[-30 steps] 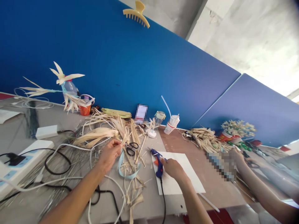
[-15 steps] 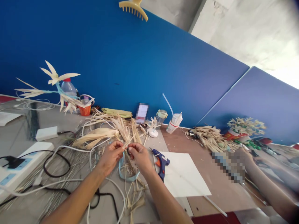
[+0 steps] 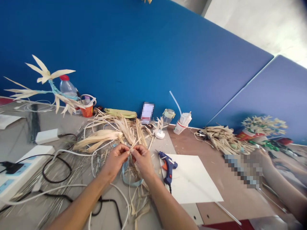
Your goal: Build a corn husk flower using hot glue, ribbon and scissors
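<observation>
Both bare forearms slant up from the bottom edge toward the frame's lower middle. There the left hand (image 3: 116,158) and right hand (image 3: 143,160) meet, thumbs and forefingers pinched closed, the 2 hands' fingertips almost touching.

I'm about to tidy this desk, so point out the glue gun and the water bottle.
glue gun (image 3: 168,158): head view, on its blue body.
water bottle (image 3: 68,89): head view, on its clear side.

The pale dry husk strips (image 3: 129,131) are seen as matt and fibrous. The blue glue gun (image 3: 169,162) is moulded in glossy plastic.
</observation>
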